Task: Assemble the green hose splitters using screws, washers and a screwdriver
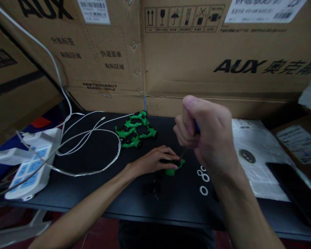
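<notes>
My left hand (155, 160) is closed on a small green plastic fitting (170, 172) with a black part, pressing it against the dark table top (106, 188). The fingers cover much of the fitting. My right hand (209, 126) is wrapped in a fist around a screwdriver (183, 153). Only a bit of its blue handle shows between the fingers. Its metal shaft slants down and meets the fitting beside my left fingertips. Several white rings (203, 190) lie to the right of the fitting. Small dark pieces (152, 189), hard to make out, lie nearer to me.
Several similar green fittings (129, 133) are grouped behind my left hand. White cables (93, 130) run from a power strip (32, 169) at left. A silvery packet (245, 145) and a black phone (291, 185) are at right. Large cardboard boxes (171, 62) wall off the back.
</notes>
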The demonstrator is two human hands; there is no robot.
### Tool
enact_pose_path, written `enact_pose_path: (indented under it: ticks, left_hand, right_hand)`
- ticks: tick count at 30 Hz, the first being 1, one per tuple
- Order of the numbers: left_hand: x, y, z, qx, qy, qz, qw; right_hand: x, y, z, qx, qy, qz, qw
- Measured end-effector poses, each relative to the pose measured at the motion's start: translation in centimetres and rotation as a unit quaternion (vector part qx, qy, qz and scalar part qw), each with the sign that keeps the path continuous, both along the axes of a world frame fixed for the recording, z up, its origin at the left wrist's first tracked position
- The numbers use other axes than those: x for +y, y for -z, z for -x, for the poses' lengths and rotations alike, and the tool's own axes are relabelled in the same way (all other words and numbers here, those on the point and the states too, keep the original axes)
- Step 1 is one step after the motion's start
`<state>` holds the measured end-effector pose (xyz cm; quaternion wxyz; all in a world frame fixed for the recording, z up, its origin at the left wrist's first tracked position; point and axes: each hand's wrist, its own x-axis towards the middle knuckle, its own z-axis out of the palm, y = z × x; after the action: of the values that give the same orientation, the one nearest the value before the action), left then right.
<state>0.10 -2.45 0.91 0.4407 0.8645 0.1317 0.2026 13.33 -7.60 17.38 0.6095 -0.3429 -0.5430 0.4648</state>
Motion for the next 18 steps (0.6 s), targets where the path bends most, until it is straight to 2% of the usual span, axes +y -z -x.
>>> enact_pose_path:
  ticks: [2, 4, 6, 8, 10, 12, 15, 18]
  left_hand:
    - [-0.1, 0.1, 0.0, -0.003, -0.003, 0.005, 1.000]
    - [-0.2, 0.0, 0.0, -0.003, -0.007, 0.012, 1.000]
    - [-0.3, -0.2, 0.1, 0.001, -0.013, 0.016, 1.000]
    - [-0.4, -0.4, 0.1, 0.010, -0.023, 0.015, 1.000]
    - [-0.4, -0.4, 0.1, 0.016, -0.029, 0.010, 0.999]
    - [-0.4, -0.3, 0.1, 0.015, -0.027, 0.002, 1.000]
    - [-0.2, 0.0, 0.1, 0.008, -0.018, -0.017, 1.000]
    - [-0.2, 0.1, 0.1, 0.006, -0.017, -0.034, 0.999]
  right_hand:
    - [-0.3, 0.3, 1.1, -0.008, 0.161, -0.024, 0.987]
    - [-0.5, 0.4, 2.0, -0.013, 0.299, -0.042, 0.953]
    - [-0.5, 0.3, 2.6, -0.027, 0.375, -0.047, 0.926]
    - [-0.7, 0.2, 2.7, -0.049, 0.352, -0.046, 0.933]
    - [-1.0, 0.2, 2.2, -0.084, 0.269, -0.048, 0.958]
    - [-1.6, 0.1, 1.2, -0.144, 0.198, -0.052, 0.968]
    - [-2.8, -0.2, -1.1, -0.270, 0.171, -0.055, 0.946]
    - [-4.5, -0.9, -3.8, -0.352, 0.207, -0.084, 0.909]
